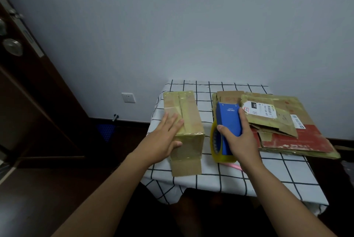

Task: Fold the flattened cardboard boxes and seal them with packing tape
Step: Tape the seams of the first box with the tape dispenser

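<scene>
A folded brown cardboard box (188,119) stands on the left half of the table, its top seam and near end covered with shiny tape. My left hand (166,137) lies flat on the box's top near corner, thumb against the near end. My right hand (238,139) grips a blue tape dispenser (229,119) with a yellowish tape roll (215,144), standing on the table just right of the box. A pile of flattened cardboard boxes (287,127) lies on the right side of the table.
The small table wears a white cloth with a black grid (268,175). A pink strip (232,165) lies under the dispenser near my right wrist. A dark wooden door (28,83) stands at left, and a wall socket (128,97) sits low on the wall.
</scene>
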`<state>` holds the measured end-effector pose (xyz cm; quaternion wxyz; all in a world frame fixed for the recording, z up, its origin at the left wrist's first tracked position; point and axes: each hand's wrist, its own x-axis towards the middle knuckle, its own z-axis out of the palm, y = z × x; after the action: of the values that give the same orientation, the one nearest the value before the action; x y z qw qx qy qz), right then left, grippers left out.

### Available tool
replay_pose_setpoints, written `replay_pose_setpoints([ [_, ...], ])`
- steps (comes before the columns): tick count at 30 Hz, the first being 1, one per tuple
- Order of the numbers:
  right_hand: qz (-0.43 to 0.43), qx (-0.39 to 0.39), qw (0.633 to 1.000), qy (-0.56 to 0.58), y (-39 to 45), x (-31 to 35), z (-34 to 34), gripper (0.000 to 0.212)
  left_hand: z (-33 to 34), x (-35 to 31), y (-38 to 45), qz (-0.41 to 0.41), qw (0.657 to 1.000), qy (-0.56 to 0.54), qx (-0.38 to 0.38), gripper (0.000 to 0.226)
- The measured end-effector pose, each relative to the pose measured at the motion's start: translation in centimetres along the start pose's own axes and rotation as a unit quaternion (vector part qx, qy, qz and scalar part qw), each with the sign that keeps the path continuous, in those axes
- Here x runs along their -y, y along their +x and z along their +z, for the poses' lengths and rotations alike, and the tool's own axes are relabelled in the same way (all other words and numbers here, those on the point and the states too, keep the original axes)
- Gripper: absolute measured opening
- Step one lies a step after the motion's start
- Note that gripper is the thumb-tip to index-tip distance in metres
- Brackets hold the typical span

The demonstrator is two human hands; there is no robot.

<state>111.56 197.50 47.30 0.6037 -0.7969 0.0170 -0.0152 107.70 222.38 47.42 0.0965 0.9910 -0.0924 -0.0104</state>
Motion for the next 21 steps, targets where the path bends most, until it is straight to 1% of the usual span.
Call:
replay_pose_setpoints([
  [6,-0.012,0.006,1.0,0.003,-0.2,0.5,0.6,0.085,1.6,0.3,0.7,-0.009,1.0,-0.011,0.018,0.072],
  [13,-0.042,0.034,0.998,-0.021,0.2,1.5,0.4,0.085,2.5,0.4,0.2,-0.007,1.0,-0.004,-0.014,0.068],
  [18,-0.08,0.078,0.991,-0.076,0.7,3.2,-0.9,0.082,2.2,1.1,0.1,0.008,0.999,-0.03,-0.031,0.065],
  [21,-0.1,0.123,0.981,-0.113,1.0,4.6,-1.9,0.08,2.8,0.8,-0.3,0.018,0.999,-0.008,-0.036,0.061],
])
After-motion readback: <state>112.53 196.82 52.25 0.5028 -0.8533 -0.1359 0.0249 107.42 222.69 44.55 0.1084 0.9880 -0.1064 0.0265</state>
